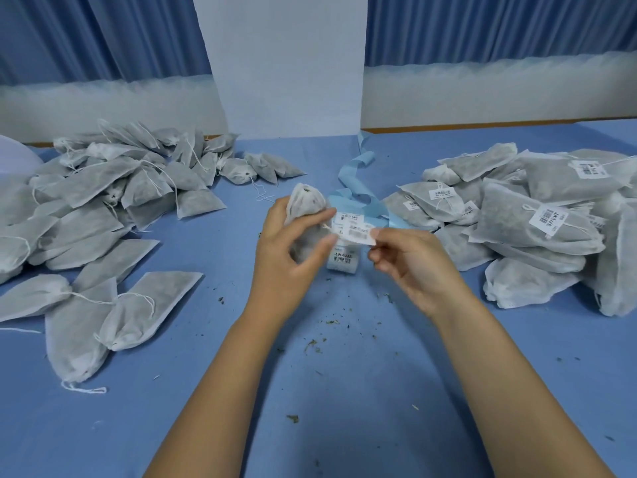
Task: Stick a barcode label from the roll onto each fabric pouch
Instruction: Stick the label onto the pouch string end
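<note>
Above the middle of the desk, the left hand grips a pouch of pale fabric, its fingers curled round the body so that the gathered neck sticks up past them. Just beside it, the right hand pinches one end of a white barcode label between thumb and forefinger. The label's other end reaches the pouch near the left fingertips; whether it already sticks there I cannot tell. Behind and below the label stands the roll of labels, upright on the desk, with printed barcodes showing on its side. From it a light blue backing strip trails in loose curls toward the far edge. Along the left edge lies a heap of bare pouches with white drawstrings, some spilling toward the near left corner. Toward the right edge sits a heap of labelled pouches, several with barcodes facing up. Dark crumbs are scattered on the blue surface between the forearms. Beyond the far edge hang blue curtains, with a white panel between them.
</note>
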Action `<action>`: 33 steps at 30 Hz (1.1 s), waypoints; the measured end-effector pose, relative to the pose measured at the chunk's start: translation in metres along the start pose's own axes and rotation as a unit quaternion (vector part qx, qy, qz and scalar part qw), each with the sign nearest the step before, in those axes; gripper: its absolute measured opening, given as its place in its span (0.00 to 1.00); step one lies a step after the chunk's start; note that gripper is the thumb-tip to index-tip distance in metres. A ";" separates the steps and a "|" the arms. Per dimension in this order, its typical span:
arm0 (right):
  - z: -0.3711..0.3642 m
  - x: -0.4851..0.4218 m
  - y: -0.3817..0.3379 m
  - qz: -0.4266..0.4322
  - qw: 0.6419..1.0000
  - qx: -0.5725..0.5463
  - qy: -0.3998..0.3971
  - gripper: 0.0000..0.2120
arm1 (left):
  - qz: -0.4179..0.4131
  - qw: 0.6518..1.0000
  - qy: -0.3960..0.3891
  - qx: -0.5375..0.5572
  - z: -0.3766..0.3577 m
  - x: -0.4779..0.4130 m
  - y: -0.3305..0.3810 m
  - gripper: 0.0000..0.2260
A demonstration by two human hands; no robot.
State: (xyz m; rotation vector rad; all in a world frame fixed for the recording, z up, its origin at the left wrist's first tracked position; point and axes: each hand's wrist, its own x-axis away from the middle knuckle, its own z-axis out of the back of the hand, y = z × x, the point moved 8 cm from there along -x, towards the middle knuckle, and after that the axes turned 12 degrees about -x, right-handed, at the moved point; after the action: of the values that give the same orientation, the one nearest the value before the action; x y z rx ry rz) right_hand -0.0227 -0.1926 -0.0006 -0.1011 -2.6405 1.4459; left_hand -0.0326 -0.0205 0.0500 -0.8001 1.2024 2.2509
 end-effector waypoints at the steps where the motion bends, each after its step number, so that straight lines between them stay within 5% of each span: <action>1: 0.006 -0.001 -0.009 0.037 0.999 0.021 0.021 0.07 | 0.018 1.000 0.006 0.024 0.003 -0.001 -0.003 0.11; 6: -0.004 0.005 -0.030 0.140 0.989 -0.029 -0.035 0.07 | 0.069 0.996 0.031 0.053 0.008 -0.002 -0.012 0.10; 14: -0.041 0.018 -0.007 0.171 0.975 0.064 -0.124 0.07 | 0.067 0.996 -0.005 0.060 0.000 -0.003 -0.012 0.16; 26: -0.039 0.017 0.000 0.188 0.972 0.114 -0.081 0.07 | -0.016 0.994 -0.082 0.073 -0.014 0.000 0.002 0.18; 33: -0.033 0.014 0.003 0.159 0.982 0.084 -0.061 0.05 | -0.015 0.991 -0.111 0.077 -0.017 0.001 0.005 0.29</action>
State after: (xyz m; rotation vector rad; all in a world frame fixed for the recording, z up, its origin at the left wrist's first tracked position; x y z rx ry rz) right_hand -0.0319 -0.1617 0.0161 -0.4499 -2.6761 1.8196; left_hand -0.0319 -0.0374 0.0447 -0.4923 1.2305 2.1258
